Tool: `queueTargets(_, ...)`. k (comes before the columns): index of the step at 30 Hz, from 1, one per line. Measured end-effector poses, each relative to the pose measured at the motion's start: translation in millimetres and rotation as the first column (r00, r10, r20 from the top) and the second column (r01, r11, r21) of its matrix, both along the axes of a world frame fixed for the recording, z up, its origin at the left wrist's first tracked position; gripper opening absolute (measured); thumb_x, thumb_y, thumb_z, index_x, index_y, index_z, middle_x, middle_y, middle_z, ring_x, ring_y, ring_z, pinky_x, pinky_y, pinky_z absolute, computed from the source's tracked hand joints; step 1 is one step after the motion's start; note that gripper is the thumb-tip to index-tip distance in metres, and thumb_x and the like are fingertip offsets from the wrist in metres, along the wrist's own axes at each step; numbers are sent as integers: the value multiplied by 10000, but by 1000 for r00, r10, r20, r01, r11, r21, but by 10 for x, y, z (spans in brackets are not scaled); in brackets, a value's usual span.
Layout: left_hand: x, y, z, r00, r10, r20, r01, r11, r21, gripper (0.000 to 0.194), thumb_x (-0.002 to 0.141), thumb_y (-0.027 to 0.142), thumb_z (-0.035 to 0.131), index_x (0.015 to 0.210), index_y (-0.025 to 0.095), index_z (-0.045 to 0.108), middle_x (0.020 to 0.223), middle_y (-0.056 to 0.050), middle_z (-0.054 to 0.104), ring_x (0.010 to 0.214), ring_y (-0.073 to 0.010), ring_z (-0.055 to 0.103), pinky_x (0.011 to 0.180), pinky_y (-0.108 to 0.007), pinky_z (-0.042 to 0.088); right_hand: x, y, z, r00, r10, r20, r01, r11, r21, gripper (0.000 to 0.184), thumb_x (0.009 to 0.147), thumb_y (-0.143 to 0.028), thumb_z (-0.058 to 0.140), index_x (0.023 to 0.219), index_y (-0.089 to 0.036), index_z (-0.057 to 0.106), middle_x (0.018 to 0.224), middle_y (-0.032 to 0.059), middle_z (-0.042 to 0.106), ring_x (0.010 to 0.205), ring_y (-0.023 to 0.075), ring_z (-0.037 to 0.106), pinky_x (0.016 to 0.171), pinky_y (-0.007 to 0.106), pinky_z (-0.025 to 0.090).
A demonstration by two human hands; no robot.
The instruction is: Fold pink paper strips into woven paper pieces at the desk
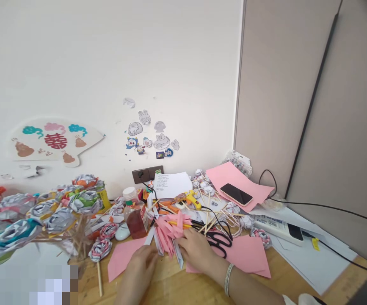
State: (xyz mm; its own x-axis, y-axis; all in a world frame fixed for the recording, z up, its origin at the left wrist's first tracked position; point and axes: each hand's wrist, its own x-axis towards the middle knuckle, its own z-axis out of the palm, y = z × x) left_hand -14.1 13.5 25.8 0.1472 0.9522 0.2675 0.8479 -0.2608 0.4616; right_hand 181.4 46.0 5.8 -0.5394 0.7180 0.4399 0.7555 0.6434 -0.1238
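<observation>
A heap of folded pink paper strips (166, 235), some with white sides, lies at the middle of the table's front part. My right hand (197, 250) is closed at the right side of this heap, its fingertips on the folded strips. To the left, my left hand (141, 267) rests low over the table with loosely curved fingers apart, slightly blurred. A white folded strip (150, 236) lies just beyond its fingertips. Beneath and beside the left hand is a pink paper sheet (120, 257). Another pink sheet (245, 256) lies under my right forearm.
Black-handled scissors (219, 243) lie right of the heap, a yellow glue gun (192, 198) behind it. A bottle of reddish liquid (136, 220) stands left. Paper flowers (59, 218) crowd the left. A phone (236, 194) lies on pink paper; a power strip (278, 228) sits right.
</observation>
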Motion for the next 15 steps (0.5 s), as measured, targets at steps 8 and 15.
queueTargets(8,-394,107,-18,886,207,-415,-218,976,21,272,713,253,425,842,116,622,925,-156,654,896,-291,569,752,-361,418,16,-33,78,998,-26,-59,24,999,-34,161,791,-159,421,775,-185,579,771,34,507,763,157,436,621,253,318)
queueTargets(15,-485,105,-19,936,202,-288,-226,972,-56,267,738,221,365,668,143,611,741,-137,662,756,-277,584,668,-362,403,-4,-60,75,998,-12,-66,10,1000,-29,161,795,-154,421,734,-178,568,760,18,518,742,146,436,608,253,307)
